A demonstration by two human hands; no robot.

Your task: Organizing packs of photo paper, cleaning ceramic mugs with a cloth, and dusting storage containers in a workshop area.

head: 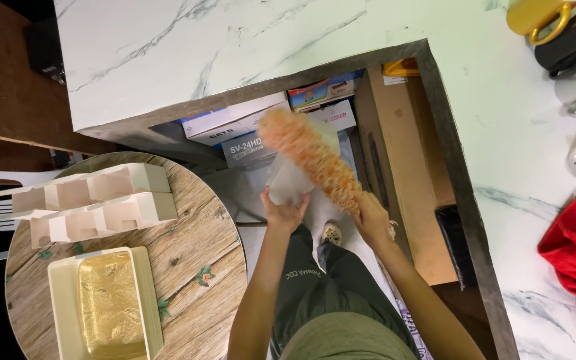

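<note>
From the head camera: the right hand (373, 220) is closed round the handle end of an orange fluffy duster (311, 160), whose head slants up and away to the left of that hand, blurred with motion. The left hand (284, 212) grips the lower edge of a pale translucent container (295, 177), fingers wrapped on it, just left of the right hand, and the duster crosses right over it. That duster looks feather-light and soft, the fibres floppy, so the stiff handle is the place to hold. The container seems light, rigid and a bit slick; a grip low on its edge suits it. Left of both hands sits a round wooden table (211, 243); right, a marble counter (521, 133).
</note>
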